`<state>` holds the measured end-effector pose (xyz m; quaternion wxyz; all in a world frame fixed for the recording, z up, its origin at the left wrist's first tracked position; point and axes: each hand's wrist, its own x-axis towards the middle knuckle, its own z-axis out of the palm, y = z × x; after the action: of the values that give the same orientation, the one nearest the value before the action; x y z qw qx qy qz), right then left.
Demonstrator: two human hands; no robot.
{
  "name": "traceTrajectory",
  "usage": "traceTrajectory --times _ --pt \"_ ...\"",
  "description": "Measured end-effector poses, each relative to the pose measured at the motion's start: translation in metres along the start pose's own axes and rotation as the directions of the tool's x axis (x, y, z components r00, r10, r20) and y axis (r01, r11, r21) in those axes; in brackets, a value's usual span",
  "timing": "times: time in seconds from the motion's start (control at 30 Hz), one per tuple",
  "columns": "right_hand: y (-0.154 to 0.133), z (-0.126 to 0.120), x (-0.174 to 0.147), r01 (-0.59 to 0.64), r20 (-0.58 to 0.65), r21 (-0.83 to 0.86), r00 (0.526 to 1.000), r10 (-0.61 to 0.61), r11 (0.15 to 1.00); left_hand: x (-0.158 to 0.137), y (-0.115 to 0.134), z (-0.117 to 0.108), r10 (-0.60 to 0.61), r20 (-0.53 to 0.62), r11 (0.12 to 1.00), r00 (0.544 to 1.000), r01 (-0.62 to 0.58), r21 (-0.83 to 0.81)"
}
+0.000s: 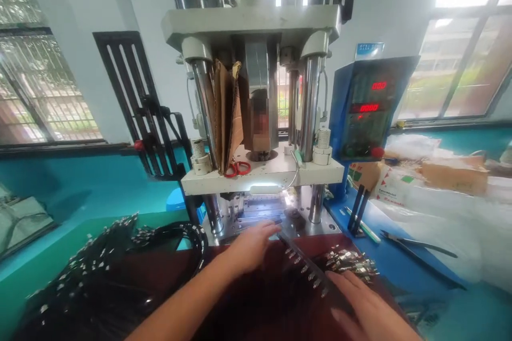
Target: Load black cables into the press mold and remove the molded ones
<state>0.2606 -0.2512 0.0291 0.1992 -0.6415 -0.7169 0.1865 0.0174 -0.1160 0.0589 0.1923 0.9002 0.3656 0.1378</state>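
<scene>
A long dark bar with several small metal connectors along its edge lies slantwise in front of the press. My right hand is closed around its near end, the bar passing between thumb and fingers. At the far end, my left hand has its fingers together, the tips at the bar; the thumb is largely hidden. Just beyond my left hand is the lit metal mould on the press bed. A pile of small metal-ended parts lies beside my right hand on the dark red surface.
The press stands straight ahead, with cardboard and red-handled scissors on its plate. Black cables are heaped at left. Pliers rest on the blue surface at right, below a control box and near plastic bags.
</scene>
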Motion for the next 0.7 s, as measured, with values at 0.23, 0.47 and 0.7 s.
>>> traceTrajectory --times 0.23,0.47,0.7 --pt "0.022 0.010 0.000 -0.090 -0.061 0.091 0.993 0.096 0.992 0.054 -0.030 0.029 0.068 0.071 0.996 0.995 -0.063 -0.060" --pt "0.030 -0.017 0.089 -0.005 -0.176 0.415 0.981 0.086 0.910 0.023 -0.072 -0.002 -0.192 -0.084 0.917 0.978 0.149 -0.370" --pt "0.015 0.023 0.223 0.056 -0.336 0.406 0.937 0.093 0.912 0.055 -0.109 -0.006 -0.571 -0.287 0.712 0.769 0.290 -0.640"
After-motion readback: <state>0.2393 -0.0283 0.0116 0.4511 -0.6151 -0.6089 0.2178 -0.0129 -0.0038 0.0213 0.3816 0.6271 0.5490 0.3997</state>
